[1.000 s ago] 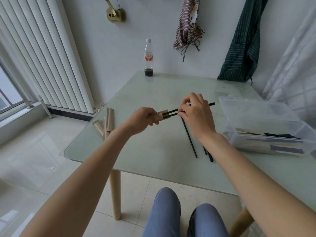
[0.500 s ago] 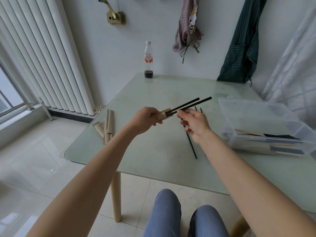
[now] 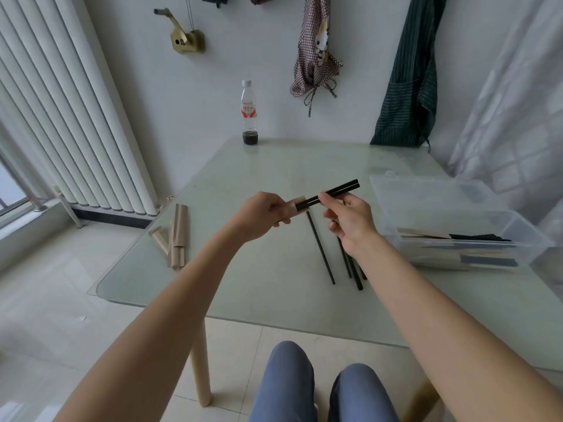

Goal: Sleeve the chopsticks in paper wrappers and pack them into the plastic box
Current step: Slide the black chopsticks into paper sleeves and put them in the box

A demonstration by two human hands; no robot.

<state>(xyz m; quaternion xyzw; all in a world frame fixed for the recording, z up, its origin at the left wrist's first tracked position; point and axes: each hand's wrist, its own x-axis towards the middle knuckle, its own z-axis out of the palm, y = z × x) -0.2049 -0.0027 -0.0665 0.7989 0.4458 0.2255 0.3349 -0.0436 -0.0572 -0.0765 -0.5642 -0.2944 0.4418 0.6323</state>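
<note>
White wall and a ribbed radiator back a pale glass table [image 3: 274, 184], seen from the head camera with the person's knees below its near edge. Above the middle of the table the left hand [image 3: 262, 216] is curled shut around a tan paper wrapper [image 3: 300, 207], of which only the open mouth shows past the fingers; holding it so near the mouth probably keeps the paper stiff while the sticks go in. A pair of black chopsticks [image 3: 332, 194] pokes partway out of that mouth, slanting up to the right, and the right hand [image 3: 350, 223] pinches them between thumb and forefinger just beyond the wrapper, the other fingers loosely bent, well placed to push the pair deeper. Loose black chopsticks [image 3: 321, 248] lie on the glass under and beside the right wrist, not yet sleeved. Spare wrappers [image 3: 176, 239] sit in a small heap near the table's left edge, close to the rim, so a careless sweep could knock them off. To the right stands the clear plastic box [image 3: 457, 226], open, with several sleeved pairs already lying inside; the space between it and the hands is free apart from the loose sticks. A nearly empty drink bottle [image 3: 249, 114] stands far back by the wall, well apart from the work.
</note>
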